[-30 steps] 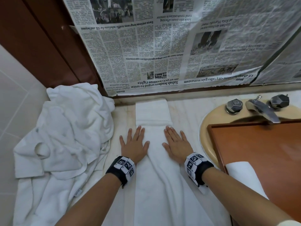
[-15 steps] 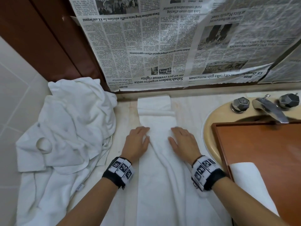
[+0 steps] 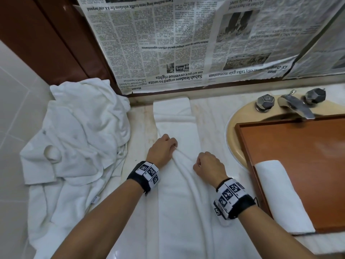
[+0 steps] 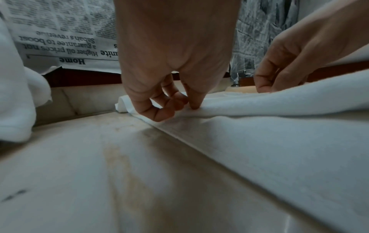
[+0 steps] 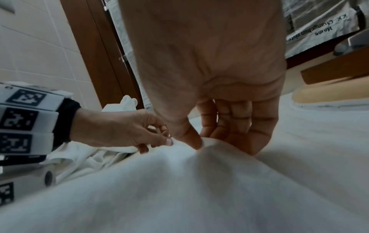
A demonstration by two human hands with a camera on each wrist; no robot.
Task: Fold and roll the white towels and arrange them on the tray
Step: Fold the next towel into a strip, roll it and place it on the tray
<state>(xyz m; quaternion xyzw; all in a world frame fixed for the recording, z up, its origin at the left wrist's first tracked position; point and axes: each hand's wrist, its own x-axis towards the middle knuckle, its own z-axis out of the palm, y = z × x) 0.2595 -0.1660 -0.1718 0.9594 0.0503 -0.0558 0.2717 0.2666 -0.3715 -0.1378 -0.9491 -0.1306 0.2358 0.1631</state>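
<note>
Towel in hand: the folded towel (image 3: 177, 165) lay as a long narrow strip on the table (image 3: 211, 116), its long axis running straight away from the person toward the newspaper-covered wall (image 3: 168, 43), the near end falling out of view at the bottom edge.
Far end: it lay flat, just short of the wall.
Left hand: the left hand (image 3: 162, 149) sat on the strip's left edge, fingers curled and pinching the cloth, slightly farther along the strip than the other.
Right hand: the right hand (image 3: 208, 166) pinched a raised ridge of cloth near the strip's right side, thumb against fingers.
Relation that mattered: both hands gripped mid-length, side by side across the short axis, so most of the flat length lay ahead of them; a roll would probably travel along that axis.
Tray: the wooden tray (image 3: 298, 156) stood over the sink (image 3: 240, 118) to the right, nearer the right hand, with one rolled towel (image 3: 280, 193) on it.
Unfolded pile: crumpled towels (image 3: 74, 137) lay to the left, beside the left hand.
</note>
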